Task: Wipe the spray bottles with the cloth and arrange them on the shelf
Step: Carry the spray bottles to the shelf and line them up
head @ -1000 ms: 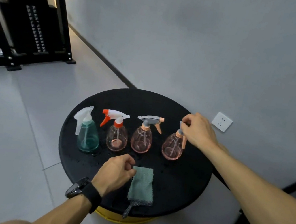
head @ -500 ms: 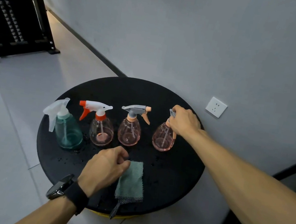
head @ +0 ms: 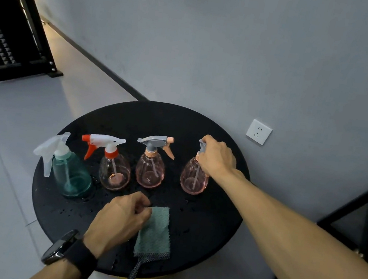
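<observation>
On the black table (head: 202, 216) the four bottles stand in the same row as before, the right hand (head: 217, 159) still grasping the rightmost pink bottle (head: 193, 179) by its sprayer, the left hand (head: 119, 220) still curled, pinching the cloth (head: 156, 230) at its left edge.

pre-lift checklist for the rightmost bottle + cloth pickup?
1. Right hand grip on pink bottle sprayer head: ok.
2. Left hand grip on cloth: cannot tell, fingers curled at its edge.
3. Bottle upright on table: ok.
4. Gap to neighbouring bottle: ok, apart.
5. Table dry: not ok, droplets.
6. Shelf in view: cannot tell.
</observation>
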{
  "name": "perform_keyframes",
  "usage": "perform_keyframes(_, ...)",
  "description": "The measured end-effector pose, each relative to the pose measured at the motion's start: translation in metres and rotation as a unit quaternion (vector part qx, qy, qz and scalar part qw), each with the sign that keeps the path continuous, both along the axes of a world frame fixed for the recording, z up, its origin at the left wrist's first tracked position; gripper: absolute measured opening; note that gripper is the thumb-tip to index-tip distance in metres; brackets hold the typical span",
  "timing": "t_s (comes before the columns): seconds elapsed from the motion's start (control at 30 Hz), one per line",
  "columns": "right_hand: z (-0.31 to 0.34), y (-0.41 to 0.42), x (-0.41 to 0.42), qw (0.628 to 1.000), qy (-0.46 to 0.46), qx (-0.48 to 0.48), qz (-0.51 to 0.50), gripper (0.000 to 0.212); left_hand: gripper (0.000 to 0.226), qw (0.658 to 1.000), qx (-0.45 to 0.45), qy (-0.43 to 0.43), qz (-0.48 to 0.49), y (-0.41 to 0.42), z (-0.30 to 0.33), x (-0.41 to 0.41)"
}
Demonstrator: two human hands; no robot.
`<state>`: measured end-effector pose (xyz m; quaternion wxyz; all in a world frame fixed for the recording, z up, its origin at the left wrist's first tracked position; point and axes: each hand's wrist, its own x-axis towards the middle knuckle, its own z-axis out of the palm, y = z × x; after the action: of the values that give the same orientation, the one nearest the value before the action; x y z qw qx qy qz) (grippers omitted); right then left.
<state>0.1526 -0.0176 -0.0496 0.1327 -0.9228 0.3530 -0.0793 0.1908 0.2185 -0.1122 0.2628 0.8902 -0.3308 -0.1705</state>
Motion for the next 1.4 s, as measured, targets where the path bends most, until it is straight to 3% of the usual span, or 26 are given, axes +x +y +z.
perform_keyframes(0.37, 0.033, 0.006, -0.048, 0.999, -0.034, -0.015, -0.009, 0.034, 0.002, 0.998, -0.038, -0.047, -0.020, -0.016, 0.058, -0.013)
perform_keyframes(0.83, 0.106, 0.034, -0.143, 0.996, -0.088, -0.030, 0.000, 0.027, 0.021, 0.991, -0.091, -0.091, -0.042, -0.030, 0.162, -0.054)
perform_keyframes(1.03, 0.138, 0.048, -0.189, 0.994, -0.104, -0.039, -0.001, 0.027, 0.014, 0.986, -0.104, -0.111, -0.060, -0.036, 0.194, -0.085)
perform_keyframes(1.4, 0.181, 0.063, -0.278, 0.991, -0.118, -0.066, -0.008, 0.035, 0.025, 0.972, -0.134, -0.145, -0.124, -0.058, 0.231, -0.154)
